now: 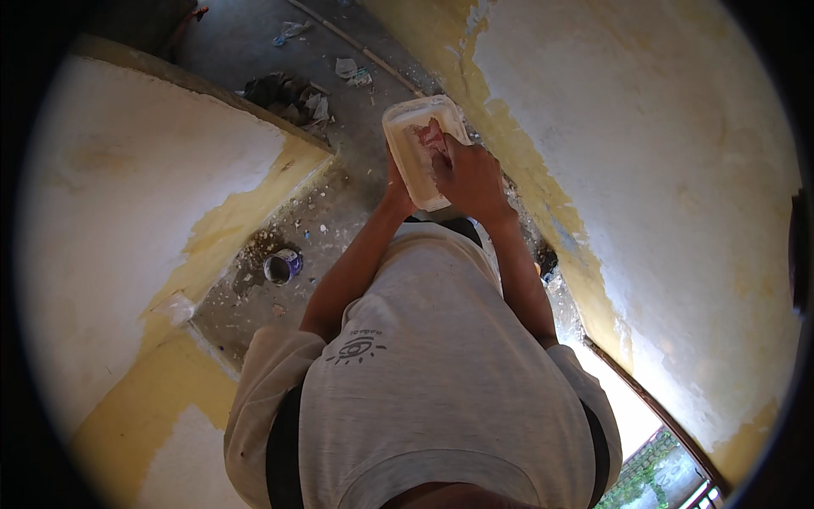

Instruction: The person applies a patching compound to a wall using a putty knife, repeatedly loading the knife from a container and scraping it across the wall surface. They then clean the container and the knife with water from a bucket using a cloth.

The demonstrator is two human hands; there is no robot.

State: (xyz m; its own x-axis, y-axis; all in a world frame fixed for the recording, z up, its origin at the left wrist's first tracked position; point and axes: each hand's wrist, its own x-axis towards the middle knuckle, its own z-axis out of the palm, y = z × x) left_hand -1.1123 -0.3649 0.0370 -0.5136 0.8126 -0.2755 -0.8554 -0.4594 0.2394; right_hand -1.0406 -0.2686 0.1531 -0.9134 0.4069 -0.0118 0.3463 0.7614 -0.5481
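In front of my body I carry a rectangular, whitish plastic tub [407, 159], smeared inside with a pale coating. My left hand [398, 181] grips it by the left side, its fingers mostly hidden behind the wall. Over the tub's right edge reaches my right hand [477, 176], closed with the fingers bent down inside. At its fingertips is a crumpled reddish piece [432, 136], perhaps cloth or plastic film; its exact kind is not clear.
Walls with white patches over yellow flank me: a left wall [153, 127] and a right wall [627, 127]. A small purple-and-white can [283, 266] lies on the spattered floor [339, 225]. Dark rubbish [284, 95] and a long pole [356, 44] lie ahead.
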